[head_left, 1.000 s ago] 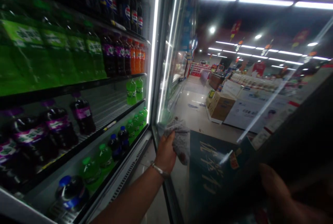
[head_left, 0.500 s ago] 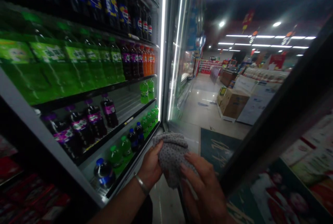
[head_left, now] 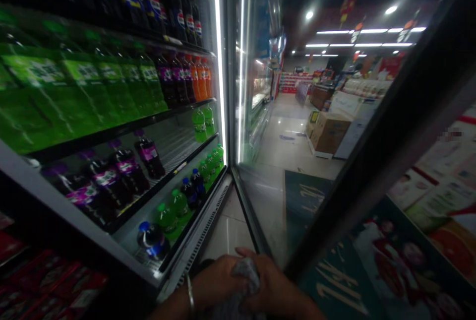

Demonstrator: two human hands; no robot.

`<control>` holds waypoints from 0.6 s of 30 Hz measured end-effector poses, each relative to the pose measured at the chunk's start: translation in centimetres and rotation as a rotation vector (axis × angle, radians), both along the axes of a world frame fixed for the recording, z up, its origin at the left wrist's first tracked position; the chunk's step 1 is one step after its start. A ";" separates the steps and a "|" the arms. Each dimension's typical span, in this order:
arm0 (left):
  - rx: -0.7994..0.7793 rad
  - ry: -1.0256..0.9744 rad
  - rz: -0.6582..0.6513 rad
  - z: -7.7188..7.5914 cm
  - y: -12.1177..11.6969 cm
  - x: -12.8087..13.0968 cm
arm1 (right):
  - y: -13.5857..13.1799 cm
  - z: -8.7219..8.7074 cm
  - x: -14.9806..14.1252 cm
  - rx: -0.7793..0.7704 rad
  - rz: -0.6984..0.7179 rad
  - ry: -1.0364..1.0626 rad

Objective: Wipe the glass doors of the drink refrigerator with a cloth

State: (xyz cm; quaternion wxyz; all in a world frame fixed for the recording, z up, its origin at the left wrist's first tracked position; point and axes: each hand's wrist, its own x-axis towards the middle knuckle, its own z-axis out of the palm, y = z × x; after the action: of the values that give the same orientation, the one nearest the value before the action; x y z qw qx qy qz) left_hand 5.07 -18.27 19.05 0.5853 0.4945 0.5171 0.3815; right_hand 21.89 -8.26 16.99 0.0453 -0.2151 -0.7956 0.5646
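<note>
A grey dotted cloth [head_left: 243,280] is bunched between both my hands at the bottom of the view. My left hand [head_left: 215,285], with a bangle on the wrist, is closed on its left side. My right hand [head_left: 277,288] is wrapped over its right side. Both hands are low, in front of the bottom edge of the open glass fridge door [head_left: 282,111]. The door stands swung out to the right of the fridge's shelves [head_left: 122,134].
The fridge holds rows of green, purple, orange and dark soda bottles [head_left: 111,92]. The door's dark frame [head_left: 372,161] slants across the right. Through the glass are a shop aisle, a floor mat [head_left: 305,196] and cardboard boxes [head_left: 327,134].
A second ago my left hand held the cloth against the door's glass. My right hand joined it, and both hands have dropped with the cloth to the bottom of the view.
</note>
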 end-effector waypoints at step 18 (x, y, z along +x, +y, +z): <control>-0.112 0.118 0.544 -1.7 0.1 -3.0 | -1.1 0.4 3.0 -0.106 -0.374 0.095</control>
State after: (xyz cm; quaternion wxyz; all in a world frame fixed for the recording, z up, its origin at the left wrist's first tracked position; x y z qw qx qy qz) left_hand 2.09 -18.12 17.34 0.4569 0.3256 0.6842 0.4659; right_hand 24.93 -9.33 17.34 0.1753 -0.3342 -0.7081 0.5968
